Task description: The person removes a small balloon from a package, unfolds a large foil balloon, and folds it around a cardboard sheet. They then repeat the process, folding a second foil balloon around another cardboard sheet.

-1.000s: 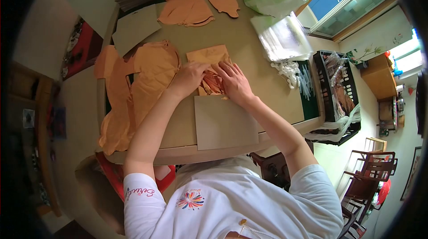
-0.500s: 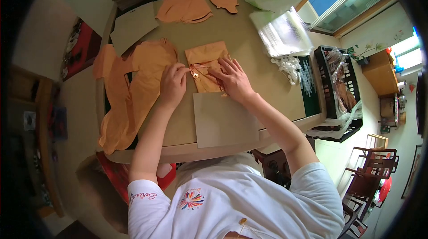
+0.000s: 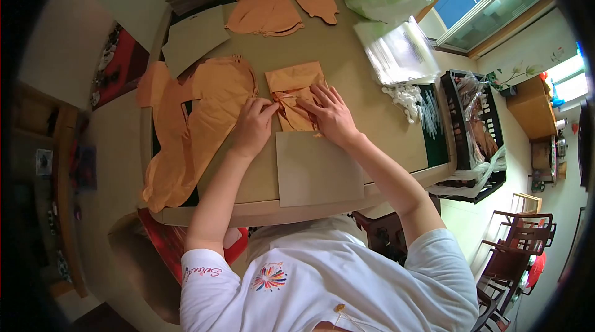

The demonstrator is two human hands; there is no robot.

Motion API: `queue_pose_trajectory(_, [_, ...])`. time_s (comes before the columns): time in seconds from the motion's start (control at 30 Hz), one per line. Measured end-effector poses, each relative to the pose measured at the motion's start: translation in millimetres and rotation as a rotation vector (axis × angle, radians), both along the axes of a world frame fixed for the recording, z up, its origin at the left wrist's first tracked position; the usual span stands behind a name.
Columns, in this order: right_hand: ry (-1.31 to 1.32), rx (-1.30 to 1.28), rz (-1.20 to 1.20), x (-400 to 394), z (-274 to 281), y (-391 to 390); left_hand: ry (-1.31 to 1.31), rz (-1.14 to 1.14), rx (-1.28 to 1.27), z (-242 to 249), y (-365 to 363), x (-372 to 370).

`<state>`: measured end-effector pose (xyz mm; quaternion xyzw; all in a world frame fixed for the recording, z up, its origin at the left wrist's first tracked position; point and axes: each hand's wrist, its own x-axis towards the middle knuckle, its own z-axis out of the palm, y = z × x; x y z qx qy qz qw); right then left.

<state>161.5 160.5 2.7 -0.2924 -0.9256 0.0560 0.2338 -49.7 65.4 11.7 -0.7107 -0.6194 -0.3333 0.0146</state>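
Observation:
A folded orange garment (image 3: 293, 76) lies on the table in front of me, its middle creased and bunched. The fingertips of my left hand (image 3: 253, 127) are pinched together at its left edge. What exactly lies under those fingertips is hidden. My right hand (image 3: 336, 118) rests on the garment's right side, palm down with fingers spread. Just below the garment, towards me, is a grey cardboard sheet (image 3: 319, 169). To the left of my left hand spreads a larger pile of unfolded orange garments (image 3: 207, 112).
More orange garments (image 3: 266, 13) lie at the far side. Cardboard sheets (image 3: 195, 37) sit back left. At right are clear plastic sleeves (image 3: 403, 56), small white pieces (image 3: 406, 101), pale thin strips (image 3: 429, 112) and a black crate (image 3: 462, 121) beside the table.
My left hand has shifted slightly inward onto the garment's left edge, covering a small white piece that showed there. The right hand stays on the cloth. The whole view has shifted slightly.

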Motion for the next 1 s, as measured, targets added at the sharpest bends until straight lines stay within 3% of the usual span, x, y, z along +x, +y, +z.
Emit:
queue_pose_trajectory(0.33, [-0.007, -0.043, -0.008, 0.3, 2.2, -1.6, -0.021, 0.039, 0.058, -8.1, 0.2, 1.9])
queue_pose_trajectory(0.43, [-0.015, -0.022, -0.007, 0.0, 0.4, -1.0, 0.055, -0.042, 0.068, -6.2, 0.4, -0.7])
queue_pose_trajectory(0.63, [0.023, -0.069, -0.029, 0.0, 4.9, -0.9, -0.028, 0.132, 0.066, -13.2, 7.8, 0.4])
queue_pose_trajectory(0.83, [0.061, -0.069, -0.023, -0.4, 7.1, -2.0, 0.020, 0.068, 0.061, -11.1, 14.8, -5.7])
queue_pose_trajectory(1.0, [0.079, -0.079, -0.024, -0.2, -4.0, 1.2, -0.027, 0.170, 0.011, -7.4, 21.1, -5.5])
